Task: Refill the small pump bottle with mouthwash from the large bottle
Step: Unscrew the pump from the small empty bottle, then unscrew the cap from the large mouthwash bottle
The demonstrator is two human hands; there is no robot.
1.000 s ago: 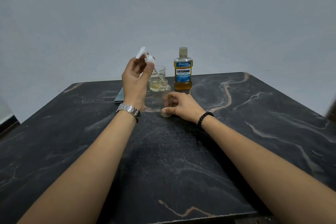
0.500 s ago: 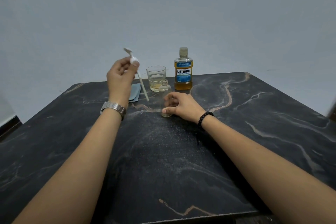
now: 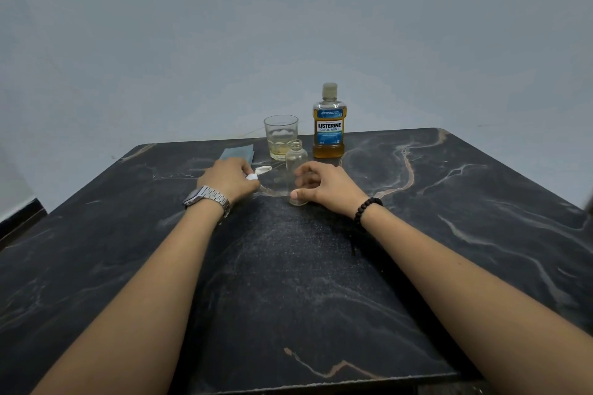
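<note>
A person's two forearms reach across a dark marbled bench (image 3: 449, 202) toward a small group of things near its far edge.

The small pump bottle (image 3: 296, 160), clear glass and apparently empty, stands upright near the middle of the bench with its neck open. The right hand (image 3: 324, 186) curls round its lower part, thumb at the base, steadying it. The pump head (image 3: 261, 171), white with a thin dip tube, is off the bottle. The left hand (image 3: 229, 179) pinches it low at the bench surface, just left of the bottle; whether it already rests on the bench is hard to tell.

The large Listerine bottle (image 3: 329, 122) stands upright behind, close to the far edge, about a quarter full of amber mouthwash, its cap on. Beside it on the left is a drinking glass (image 3: 280, 136) with a little pale liquid in the bottom.

So the task looks to be at an early stage: the small bottle is opened, but nothing has been poured. Uncapping the large bottle, pouring, and refitting the pump all remain.

The dip tube is faint against the bench veins and hard to trace. A blue-grey flat thing (image 3: 237, 152) behind the left hand is partly hidden; its nature is unclear. The right fingers cover much of the small bottle.
</note>
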